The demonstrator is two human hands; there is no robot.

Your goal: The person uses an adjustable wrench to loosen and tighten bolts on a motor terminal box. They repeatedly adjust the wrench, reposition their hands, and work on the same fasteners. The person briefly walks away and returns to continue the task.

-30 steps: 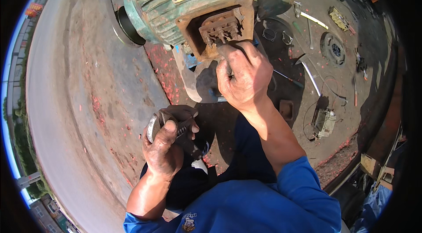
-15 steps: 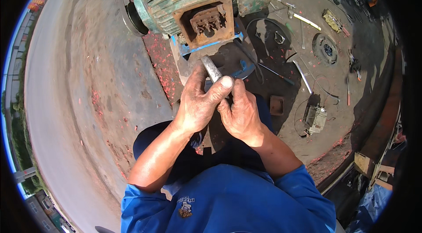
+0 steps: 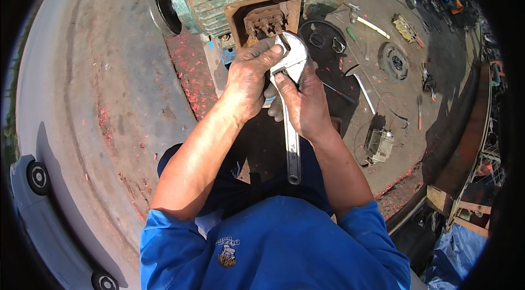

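Observation:
A silver adjustable wrench (image 3: 292,131) is between my two hands, its jaws up and its handle hanging down toward my lap. My right hand (image 3: 309,104) is closed around its neck, with the thumb on the adjusting screw. My left hand (image 3: 246,77) is closed at the jaws, thumb pressed against their side. Just beyond the wrench head stands a worn green electric motor (image 3: 202,3). Its terminal box (image 3: 234,19) is uncovered, showing rusty terminal posts (image 3: 262,20). Part of the box's lower edge is hidden by my hands and the wrench.
On the ground to the right lie a hammer (image 3: 373,26), a round metal disc (image 3: 385,63), a screwdriver (image 3: 419,112) and a small boxy device (image 3: 379,147). A pulley (image 3: 168,12) sits at the motor's left end. At far left, a car (image 3: 41,219) is on the road.
The wrench has turned from mostly hidden in my hands to jaws up, handle down. My right hand now grips its neck; my left is at the jaws. A car has come into view.

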